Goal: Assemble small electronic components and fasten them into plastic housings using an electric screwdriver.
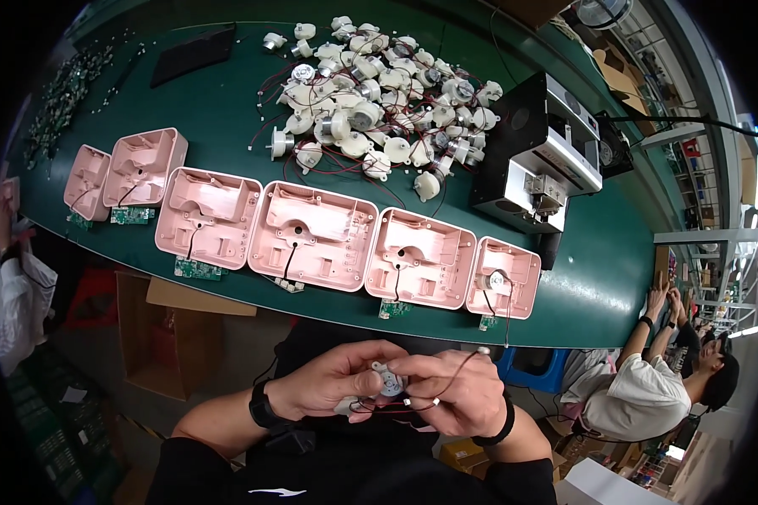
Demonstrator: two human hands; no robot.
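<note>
Before the torso, short of the bench [602, 273], the motor [390, 384] is pinched by the left hand [330, 384] and right hand [461, 391], and is best steadied by its casing, its wires [386, 411] left unstrained.

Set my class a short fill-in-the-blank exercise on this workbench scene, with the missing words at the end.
1. Dark bands circle the wrists behind ____ the left grip and the right grip, which hold a small round part.
2. A row of ____ pink housings lies on the green table.
3. A silver motor sits in the housing at the row's ____ end.
4. The pile of white-and-silver motors lies to the ____ of the black-and-silver machine.

Missing words: both; six; right; left.
</note>
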